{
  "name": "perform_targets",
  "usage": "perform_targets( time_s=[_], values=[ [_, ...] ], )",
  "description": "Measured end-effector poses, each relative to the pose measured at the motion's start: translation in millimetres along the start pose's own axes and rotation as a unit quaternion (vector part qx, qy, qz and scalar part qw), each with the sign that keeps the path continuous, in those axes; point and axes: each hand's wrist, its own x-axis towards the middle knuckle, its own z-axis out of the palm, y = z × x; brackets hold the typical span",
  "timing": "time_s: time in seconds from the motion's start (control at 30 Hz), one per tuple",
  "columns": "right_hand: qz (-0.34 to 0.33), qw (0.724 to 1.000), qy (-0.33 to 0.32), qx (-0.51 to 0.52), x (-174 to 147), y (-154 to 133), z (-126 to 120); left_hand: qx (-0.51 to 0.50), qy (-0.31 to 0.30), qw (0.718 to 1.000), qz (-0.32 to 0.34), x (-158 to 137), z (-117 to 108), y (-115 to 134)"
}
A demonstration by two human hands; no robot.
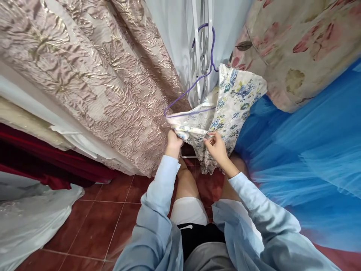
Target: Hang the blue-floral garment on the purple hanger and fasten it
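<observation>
A white blouse with blue and yellow flowers hangs on a purple hanger. One side of it sits over the hanger's right arm, while the left arm of the hanger shows bare along its top. My left hand is closed on the blouse's left edge, just below the hanger's left end. With thumb and fingers pinched together, my right hand holds the blouse's front edge near its middle. The lower part of the blouse hangs down between my forearms, above my knees.
Pink-gold embossed fabric hangs close on the left, with dark red cloth beyond it. Blue tulle and a rose-patterned garment hang on the right. White straps dangle behind the hanger. Red tiles cover the floor.
</observation>
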Motion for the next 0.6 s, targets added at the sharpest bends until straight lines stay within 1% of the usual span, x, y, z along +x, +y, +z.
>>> perform_targets(
  time_s=[0.07,0.1,0.13,0.17,0.2,0.23,0.3,0.33,0.4,0.43,0.47,0.5,0.53,0.6],
  values=[
    [-0.056,0.998,0.021,-0.024,-2,-6,-1,0.057,-0.026,0.998,-0.010,-14,0,-26],
    [-0.088,0.995,0.020,-0.035,-2,-9,0,0.088,-0.047,0.995,-0.001,-24,0,-36],
    [-0.114,0.993,0.007,-0.041,-2,-12,0,0.117,-0.068,0.991,0.022,-33,1,-43],
    [-0.127,0.991,-0.022,-0.038,-2,-15,0,0.144,-0.089,0.984,0.055,-43,3,-47],
    [-0.126,0.990,-0.060,-0.020,-2,-16,0,0.169,-0.108,0.975,0.096,-53,6,-48],
    [-0.108,0.989,-0.102,0.013,-2,-18,-1,0.194,-0.127,0.963,0.135,-62,11,-45],
    [-0.053,0.977,-0.178,0.104,-2,-19,-8,0.243,-0.182,0.933,0.194,-78,25,-34],
    [-0.033,0.967,-0.203,0.149,0,-20,-13,0.264,-0.218,0.915,0.213,-84,33,-27],
    [-0.028,0.954,-0.215,0.208,6,-23,-28,0.295,-0.286,0.880,0.240,-90,50,-15],
    [-0.038,0.953,-0.208,0.218,11,-25,-36,0.306,-0.298,0.867,0.255,-91,57,-11],
    [-0.050,0.954,-0.201,0.217,18,-28,-44,0.316,-0.296,0.861,0.269,-89,63,-8],
    [-0.058,0.955,-0.203,0.208,26,-31,-50,0.323,-0.282,0.860,0.276,-86,68,-7],
    [-0.061,0.955,-0.219,0.190,34,-33,-55,0.329,-0.263,0.863,0.278,-81,72,-7],
    [-0.044,0.953,-0.275,0.122,52,-35,-61,0.329,-0.230,0.874,0.273,-70,76,-8]
  ],
)
